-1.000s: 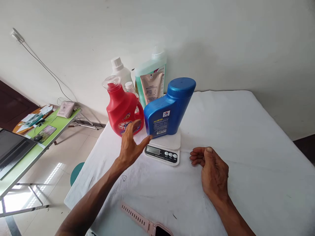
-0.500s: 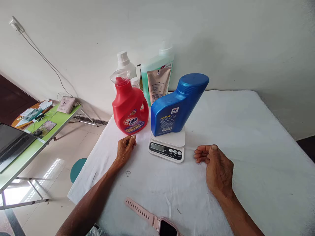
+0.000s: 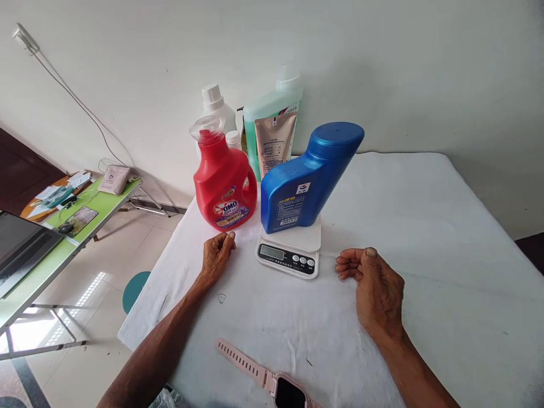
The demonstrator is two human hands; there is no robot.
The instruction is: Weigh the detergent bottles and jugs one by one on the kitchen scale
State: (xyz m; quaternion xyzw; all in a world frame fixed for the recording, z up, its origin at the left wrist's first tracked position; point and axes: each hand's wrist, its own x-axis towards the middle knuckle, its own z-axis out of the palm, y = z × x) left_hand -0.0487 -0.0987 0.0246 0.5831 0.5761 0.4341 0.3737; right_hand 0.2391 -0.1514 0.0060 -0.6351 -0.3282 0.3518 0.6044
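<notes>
A blue bottle point(image 3: 293, 195) with a slanted neck and blue cap stands on the white plate of a digital kitchen scale point(image 3: 289, 262). The scale's display is blank. My left hand point(image 3: 216, 256) rests on the white cloth, fingers curled in, just in front of a red OMO detergent bottle point(image 3: 225, 187) and left of the scale. No object shows in it. On the scale's right, my right hand point(image 3: 376, 286) lies on its side, apart from the scale. Its fingers are loosely bent and hold nothing visible.
Behind stand a white bottle point(image 3: 227, 116), a green-liquid jug point(image 3: 266, 107) and a beige tube point(image 3: 275, 141). A pink-strapped watch point(image 3: 255, 368) lies near the front. At left, a green table point(image 3: 102, 207) carries a laptop point(image 3: 25, 249); a teal stool point(image 3: 135, 290) stands below.
The view has shifted very slightly. Both hands, the blue bottle and the scale stay in the same places.
</notes>
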